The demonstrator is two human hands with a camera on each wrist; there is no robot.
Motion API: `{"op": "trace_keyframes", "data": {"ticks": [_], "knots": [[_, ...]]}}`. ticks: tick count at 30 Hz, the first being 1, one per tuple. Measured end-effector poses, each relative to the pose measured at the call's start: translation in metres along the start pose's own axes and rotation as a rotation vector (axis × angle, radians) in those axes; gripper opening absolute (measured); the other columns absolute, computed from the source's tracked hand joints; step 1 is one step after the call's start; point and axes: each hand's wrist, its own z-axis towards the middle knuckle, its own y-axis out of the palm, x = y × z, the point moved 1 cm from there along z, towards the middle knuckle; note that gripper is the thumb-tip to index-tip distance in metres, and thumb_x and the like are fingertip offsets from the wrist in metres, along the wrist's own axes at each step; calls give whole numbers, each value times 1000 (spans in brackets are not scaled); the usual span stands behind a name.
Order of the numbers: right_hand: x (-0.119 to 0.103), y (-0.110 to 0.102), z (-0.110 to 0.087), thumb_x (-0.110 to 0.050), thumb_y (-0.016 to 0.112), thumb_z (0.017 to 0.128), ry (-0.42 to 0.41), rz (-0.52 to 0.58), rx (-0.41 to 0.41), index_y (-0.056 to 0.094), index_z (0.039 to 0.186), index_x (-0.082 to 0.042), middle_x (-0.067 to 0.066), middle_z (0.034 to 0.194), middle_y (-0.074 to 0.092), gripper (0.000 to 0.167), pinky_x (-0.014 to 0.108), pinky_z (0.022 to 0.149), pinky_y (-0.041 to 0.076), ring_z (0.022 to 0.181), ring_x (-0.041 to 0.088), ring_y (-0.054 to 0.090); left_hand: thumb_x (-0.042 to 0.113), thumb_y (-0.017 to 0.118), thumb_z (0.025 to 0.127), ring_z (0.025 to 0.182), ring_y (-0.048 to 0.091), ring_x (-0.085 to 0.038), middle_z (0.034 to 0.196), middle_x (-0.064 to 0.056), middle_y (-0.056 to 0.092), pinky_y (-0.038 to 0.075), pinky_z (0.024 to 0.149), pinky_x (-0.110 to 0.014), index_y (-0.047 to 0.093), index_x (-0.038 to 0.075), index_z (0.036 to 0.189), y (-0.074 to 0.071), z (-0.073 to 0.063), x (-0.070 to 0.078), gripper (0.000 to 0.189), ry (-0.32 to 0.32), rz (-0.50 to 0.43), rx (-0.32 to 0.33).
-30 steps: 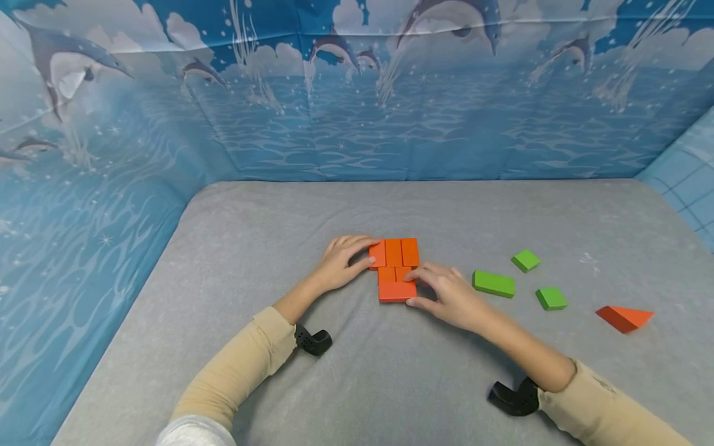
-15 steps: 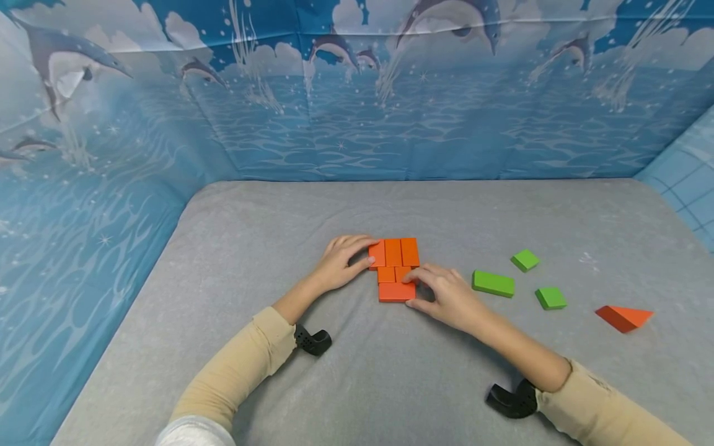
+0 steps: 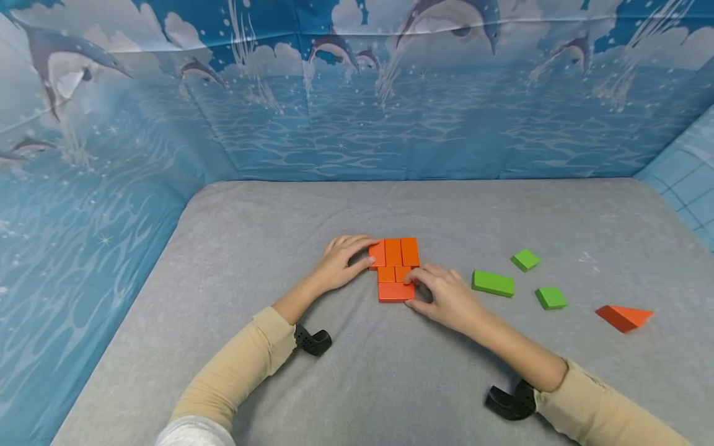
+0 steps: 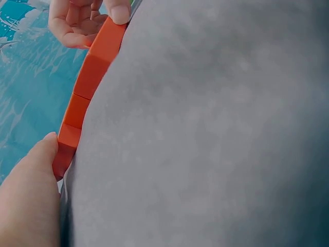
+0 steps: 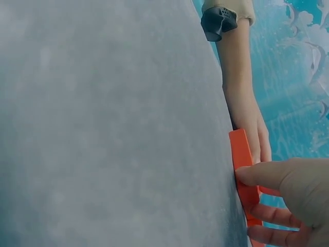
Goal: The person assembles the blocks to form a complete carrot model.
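Orange blocks lie pushed together on the grey cloth in the head view. Three upright blocks make the far row; the leftmost orange block (image 3: 377, 251) sits under the fingertips of my left hand (image 3: 339, 265), its thumb against the near left side. Two small orange blocks (image 3: 386, 274) fill the middle, above a long orange block (image 3: 395, 292) at the near side. My right hand (image 3: 450, 296) has its thumb at the long block's right end and its index finger curled onto the right small block. Seen edge-on, the orange blocks (image 4: 91, 72) run between both hands in the left wrist view.
To the right lie a long green block (image 3: 493, 284) and two small green blocks (image 3: 525, 260). Further right is an orange triangular block (image 3: 623, 318). A blue dolphin-print curtain (image 3: 357, 124) borders the cloth's back and left. Black wrist mounts (image 3: 313, 340) sit near both cuffs.
The right hand and the long orange block have shifted very slightly left, and the right forearm has moved slightly with them. The left hand stays in place.
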Motion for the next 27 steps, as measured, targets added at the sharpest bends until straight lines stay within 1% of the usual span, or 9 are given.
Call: {"op": "trace_keyframes", "data": {"ticks": [3, 6, 9, 11, 14, 19, 22, 26, 27], "knots": [[0, -2, 1, -25, 78, 71, 4, 8, 2, 62, 96, -13, -2, 88, 60, 32, 34, 68, 37, 74, 12, 50, 34, 50, 94, 125, 36, -19, 136, 0, 46, 18, 106, -43, 48, 21, 134, 0, 0, 0, 42, 2, -1, 1], [2, -14, 0, -23, 79, 70, 22, 46, 29, 62, 99, -10, 2, 89, 61, 36, 36, 69, 37, 77, 16, 53, 34, 50, 94, 126, 35, -19, 136, 0, 45, 18, 106, -43, 48, 21, 134, 0, 0, 0, 42, 6, -4, 1], [10, -37, -6, -15, 80, 69, 10, 93, 120, 61, 102, -7, 5, 89, 62, 39, 37, 67, 41, 77, 20, 55, 34, 50, 94, 126, 35, -19, 137, 0, 45, 17, 107, -43, 47, 21, 134, 0, 0, 0, 42, 6, -6, 2], [19, -54, -14, -7, 80, 66, -11, 101, 188, 61, 104, -4, 7, 90, 61, 42, 32, 67, 42, 76, 19, 54, 35, 50, 94, 126, 35, -19, 137, -1, 45, 17, 107, -43, 47, 21, 134, 1, 0, 0, 42, 6, -6, 3], [39, -77, -34, 0, 79, 65, -1, 84, 251, 60, 107, -3, 6, 95, 60, 47, 25, 67, 41, 80, 11, 50, 35, 50, 94, 126, 35, -19, 137, -1, 45, 17, 107, -44, 47, 21, 134, 0, 0, 0, 43, 4, -5, 2], [76, -102, -75, 4, 77, 66, 96, 27, 267, 58, 112, 0, 11, 102, 58, 50, 23, 72, 33, 89, -3, 42, 34, 49, 94, 126, 35, -20, 137, -2, 45, 17, 106, -44, 47, 21, 134, 0, 0, 0, 43, 1, -4, -4], [100, -109, -99, 9, 76, 64, 100, -2, 295, 58, 108, 4, 15, 100, 58, 48, 14, 76, 31, 93, -9, 38, 34, 50, 94, 126, 35, -20, 137, -2, 45, 17, 107, -44, 47, 20, 134, 0, 0, 0, 43, -2, -10, -5], [130, -112, -131, 4, 77, 66, 129, -58, 298, 60, 104, 1, 10, 97, 58, 42, 8, 74, 29, 92, -10, 37, 33, 50, 94, 127, 35, -21, 137, -2, 45, 17, 107, -44, 47, 19, 134, 0, 0, 0, 43, -4, -12, -5], [134, -113, -139, 2, 78, 66, 144, -80, 293, 60, 102, 0, 4, 97, 58, 41, 8, 71, 31, 92, -10, 37, 34, 50, 94, 127, 35, -20, 137, -2, 45, 17, 106, -44, 47, 19, 134, 0, 0, 0, 43, -4, -10, -5]]}}
